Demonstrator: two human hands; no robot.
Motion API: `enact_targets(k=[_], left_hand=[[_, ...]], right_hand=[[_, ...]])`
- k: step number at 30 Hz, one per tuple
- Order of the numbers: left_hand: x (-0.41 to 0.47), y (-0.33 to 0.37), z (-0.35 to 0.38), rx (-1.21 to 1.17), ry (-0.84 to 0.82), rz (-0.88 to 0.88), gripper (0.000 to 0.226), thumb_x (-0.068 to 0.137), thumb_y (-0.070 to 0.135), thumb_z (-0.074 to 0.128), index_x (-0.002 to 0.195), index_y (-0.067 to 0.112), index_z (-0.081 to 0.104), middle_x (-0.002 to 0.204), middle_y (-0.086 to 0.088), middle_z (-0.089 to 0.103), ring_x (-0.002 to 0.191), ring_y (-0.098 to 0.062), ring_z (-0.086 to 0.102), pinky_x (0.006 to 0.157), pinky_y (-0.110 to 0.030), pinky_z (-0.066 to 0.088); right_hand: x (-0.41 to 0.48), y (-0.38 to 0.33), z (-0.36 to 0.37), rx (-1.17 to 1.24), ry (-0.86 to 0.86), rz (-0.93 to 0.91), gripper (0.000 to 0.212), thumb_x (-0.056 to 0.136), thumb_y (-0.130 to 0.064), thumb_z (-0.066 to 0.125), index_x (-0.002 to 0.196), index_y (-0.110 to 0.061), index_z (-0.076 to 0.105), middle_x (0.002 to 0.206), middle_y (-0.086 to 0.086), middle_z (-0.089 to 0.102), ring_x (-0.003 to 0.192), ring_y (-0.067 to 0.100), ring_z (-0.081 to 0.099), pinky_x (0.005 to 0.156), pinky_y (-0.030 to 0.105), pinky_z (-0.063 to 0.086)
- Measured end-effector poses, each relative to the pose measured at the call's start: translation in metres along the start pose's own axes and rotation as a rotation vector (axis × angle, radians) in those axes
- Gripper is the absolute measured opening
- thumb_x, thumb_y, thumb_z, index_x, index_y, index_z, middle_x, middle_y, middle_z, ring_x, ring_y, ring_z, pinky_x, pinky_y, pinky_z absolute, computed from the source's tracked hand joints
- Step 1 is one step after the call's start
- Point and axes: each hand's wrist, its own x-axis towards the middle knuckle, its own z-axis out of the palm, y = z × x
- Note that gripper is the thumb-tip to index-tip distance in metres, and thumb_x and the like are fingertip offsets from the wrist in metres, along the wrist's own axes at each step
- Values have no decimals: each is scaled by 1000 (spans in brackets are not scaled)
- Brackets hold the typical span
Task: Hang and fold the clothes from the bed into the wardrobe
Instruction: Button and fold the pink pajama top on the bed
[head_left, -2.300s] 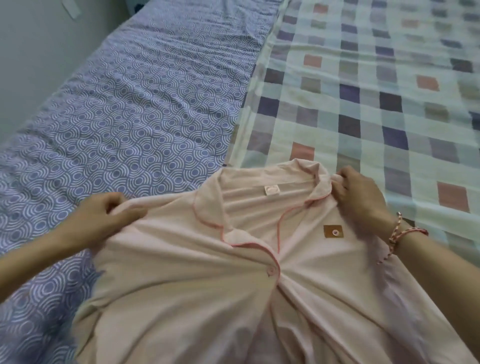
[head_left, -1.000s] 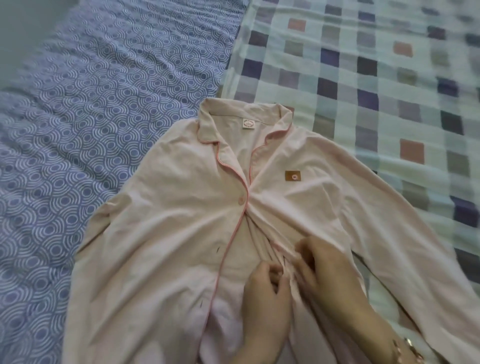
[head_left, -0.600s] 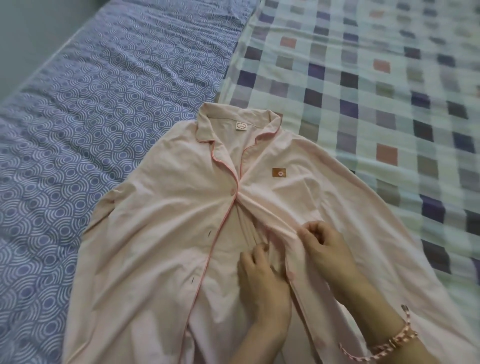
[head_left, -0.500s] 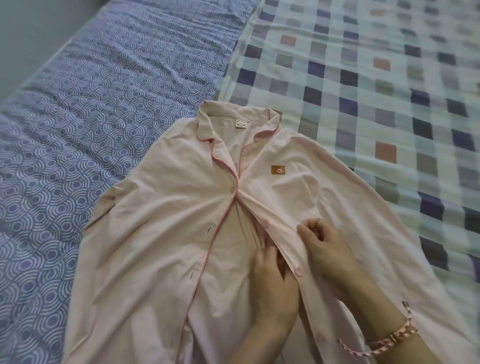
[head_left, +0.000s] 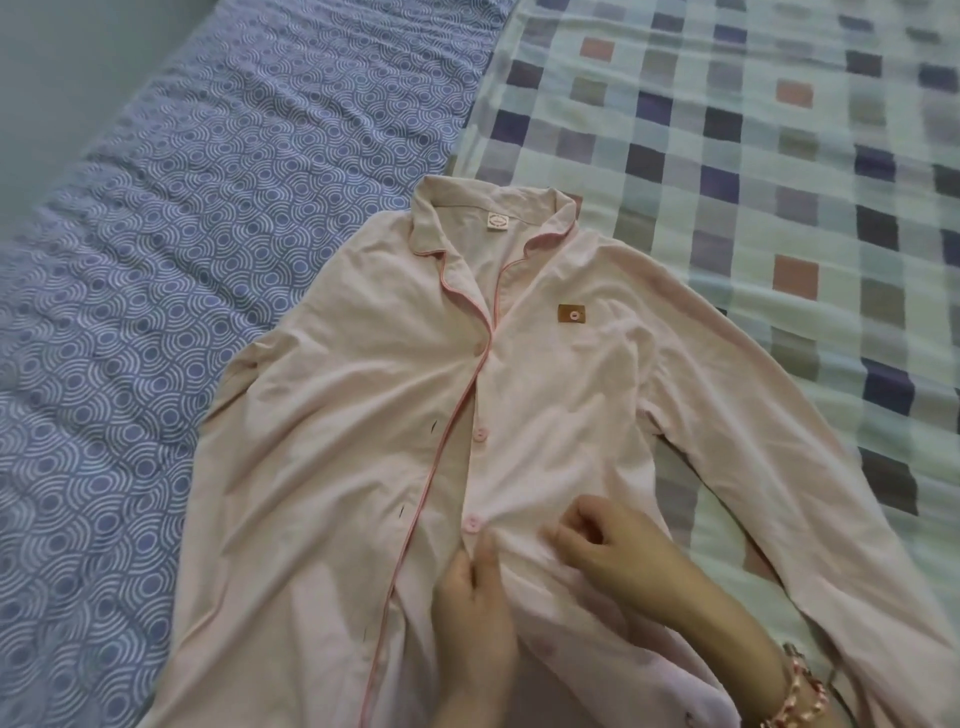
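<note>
While both hands slid down toward 6 o'clock, the pink shirt (head_left: 545, 395) got flatter on the bed (head_left: 156, 260), with its collar at 12 o'clock. Now the left hand (head_left: 475, 623) pinches the front edge under a button (head_left: 472, 524). The right hand (head_left: 623, 551), fingers curled, pinches the cloth beside it. I think folding can start soon.

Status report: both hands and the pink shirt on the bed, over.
Left hand pinches the front edge of the pink shirt; right hand pinches cloth beside it. Shirt flat, face up on the bed, middle buttons undone. Nothing on top but the hands.
</note>
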Motion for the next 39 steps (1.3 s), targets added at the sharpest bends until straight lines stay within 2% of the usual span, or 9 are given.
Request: enact_targets(k=[8,12,20,23,25,28,32,35,39], left_hand=[[-3,-26,-38,166,-464,-340,58,46,57,72,77,7,72,83,-16,73,79,-24,67,74,-37,52],[-6,-25,-51,178,-505,-305,26,66,40,68,63,15,63,53,5,59,47,-4,51,47,-17,40],[-7,-20,-87,916,-533,-57,17,93,27,48,89,14,57,88,8,63,92,-14,58,58,-7,34],[-7,-20,-102,1297,-673,-68,56,90,38,42,139,14,33,129,-2,54,115,-19,53,85,-19,41],[-2,3,-102,1554,-577,52,41,93,34,40,131,17,44,128,-4,54,115,-23,54,88,-27,42],[18,44,-78,1180,-228,370,19,95,30,42,83,20,53,90,3,61,89,-20,58,73,-30,43],[69,46,-37,908,28,738,13,84,20,60,94,11,62,91,-6,59,83,-25,56,70,-34,48],[101,33,-17,1117,97,668,42,59,22,80,92,5,60,84,-13,58,72,-32,59,59,-34,49],[120,32,-13,1208,200,741,24,56,8,69,78,4,60,73,-14,57,61,-31,57,49,-31,46]], right_hand=[[-13,12,37,-161,-122,-91,29,91,-15,46,65,-27,40,65,-8,52,60,4,47,61,21,37],[-19,24,39,119,-41,-34,41,76,13,40,73,-25,56,68,-4,61,66,4,56,66,14,42],[-20,11,31,55,25,-37,16,92,-10,48,89,-20,60,82,-12,60,75,2,55,62,11,39],[-11,-12,33,37,99,-122,11,93,-15,52,87,-22,58,80,-14,59,74,2,55,63,11,40],[3,-31,34,70,174,-204,9,93,-17,54,88,-23,59,81,-14,60,74,1,55,66,11,41],[37,-50,36,109,264,-247,14,93,-18,54,102,-17,64,88,-5,61,79,8,56,75,18,44],[78,-53,50,-18,270,-180,18,91,-21,55,105,-12,61,103,7,62,95,22,57,83,30,42],[86,-48,60,-110,270,-158,10,90,-18,51,96,-12,58,103,8,59,98,24,54,80,32,38],[92,-48,58,-60,274,-182,9,87,-21,56,80,-18,53,86,1,61,83,18,55,68,29,36]])
